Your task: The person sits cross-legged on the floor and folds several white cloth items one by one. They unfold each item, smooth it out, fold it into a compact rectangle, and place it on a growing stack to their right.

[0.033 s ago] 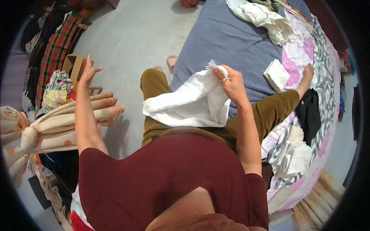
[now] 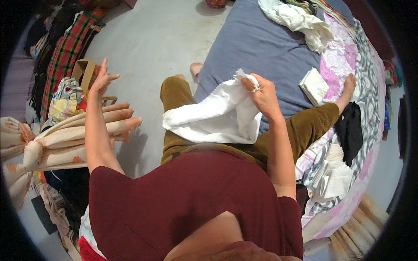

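Observation:
A white cloth (image 2: 213, 117) with a frayed upper corner lies across my lap and over my brown trousers. My right hand (image 2: 264, 96) grips it near that corner, thumb and fingers pinched together. Loose white threads show by the thumb. Out to the left, my left hand (image 2: 103, 81) is raised in the air, empty as far as I can see, with its fingers apart. It is nearest to a cardboard box (image 2: 88, 75) and away from the cloth.
A tied patterned curtain (image 2: 78, 143) hangs beside my left forearm. On the bed, right of the grey-blue cover (image 2: 252, 43), lie a folded white cloth (image 2: 314, 87), a black garment (image 2: 349, 130) and stacked white cloths (image 2: 333, 176). A crumpled white cloth (image 2: 300, 21) rests farther back.
My left hand has shifted very slightly up and to the right. My right hand keeps the same hold on the white cloth.

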